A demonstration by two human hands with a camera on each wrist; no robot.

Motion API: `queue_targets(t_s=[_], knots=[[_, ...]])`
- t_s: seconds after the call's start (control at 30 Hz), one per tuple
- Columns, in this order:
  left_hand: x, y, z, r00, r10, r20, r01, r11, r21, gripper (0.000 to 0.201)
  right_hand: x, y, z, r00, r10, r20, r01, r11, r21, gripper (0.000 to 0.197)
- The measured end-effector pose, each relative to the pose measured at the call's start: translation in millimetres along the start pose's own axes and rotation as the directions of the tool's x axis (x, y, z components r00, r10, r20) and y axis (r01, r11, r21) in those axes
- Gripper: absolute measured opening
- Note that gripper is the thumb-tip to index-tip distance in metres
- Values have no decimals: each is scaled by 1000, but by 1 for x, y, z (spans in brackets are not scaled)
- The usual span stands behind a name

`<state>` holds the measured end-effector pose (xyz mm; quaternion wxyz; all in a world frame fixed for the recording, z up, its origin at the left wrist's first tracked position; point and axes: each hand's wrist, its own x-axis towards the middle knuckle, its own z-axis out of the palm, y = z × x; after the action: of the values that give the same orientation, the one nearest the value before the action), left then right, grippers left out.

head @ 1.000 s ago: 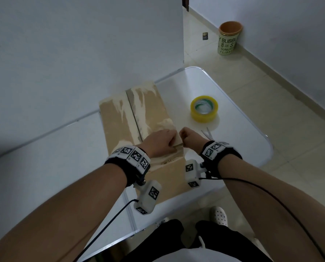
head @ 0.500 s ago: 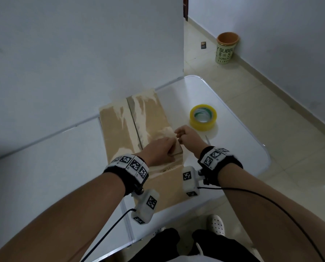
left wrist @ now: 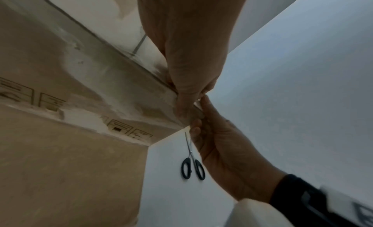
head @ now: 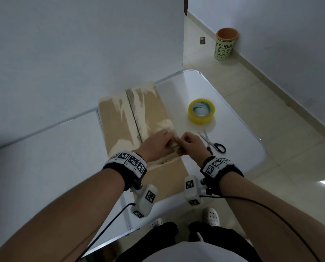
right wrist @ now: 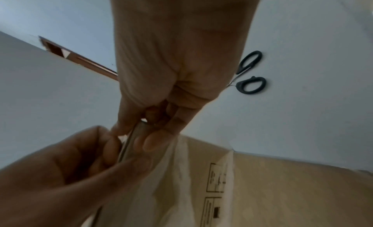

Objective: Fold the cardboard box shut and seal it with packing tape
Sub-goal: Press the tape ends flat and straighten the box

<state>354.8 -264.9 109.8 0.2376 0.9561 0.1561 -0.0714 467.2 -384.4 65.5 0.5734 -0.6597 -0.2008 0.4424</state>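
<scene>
The brown cardboard box (head: 120,125) lies on the white table (head: 44,157) with its top flaps folded flat and pale torn patches along the seam. Both hands meet at the box's near right top corner. My left hand (head: 165,141) rests on the right flap, fingers curled over its edge (left wrist: 185,103). My right hand (head: 184,146) comes in from the right side. A glossy strip that looks like clear tape (right wrist: 129,144) is pinched between the thumb and fingers of my right hand (right wrist: 135,134) and also held by my left. The yellow tape roll (head: 201,111) lies flat to the right of the box.
Black-handled scissors (head: 213,144) lie on the table just right of my right hand, also in the wrist views (left wrist: 191,165) (right wrist: 250,74). A wall runs close behind the box. The table's rounded edge is at the right; a bin (head: 225,45) stands on the floor beyond.
My right hand has closed in against my left at the box corner. The scissors beside it now show in full. The box and tape roll have stayed put.
</scene>
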Motion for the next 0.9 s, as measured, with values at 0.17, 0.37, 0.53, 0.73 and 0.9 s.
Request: queue_targets(t_s=[0.17, 0.37, 0.53, 0.73, 0.9], knots=[[-27, -16, -4, 996, 83, 19, -85, 978, 192, 26, -5, 2, 6, 993, -70, -99, 63, 995, -72, 34], [-87, -64, -16, 999, -7, 47, -6, 959, 283, 28, -9, -3, 6, 990, -84, -112, 73, 992, -101, 34], [-125, -85, -19, 973, -231, -14, 230, 953, 200, 39, -9, -4, 6, 990, -92, -105, 64, 968, -243, 32], [-130, -83, -26, 659, -704, -264, 346, 595, -726, 35, 2, -22, 10, 991, -117, -68, 64, 850, -522, 18], [-111, -79, -16, 515, -831, -208, 183, 344, -921, 67, 0, -29, 8, 997, -65, -39, 42, 902, -430, 19]])
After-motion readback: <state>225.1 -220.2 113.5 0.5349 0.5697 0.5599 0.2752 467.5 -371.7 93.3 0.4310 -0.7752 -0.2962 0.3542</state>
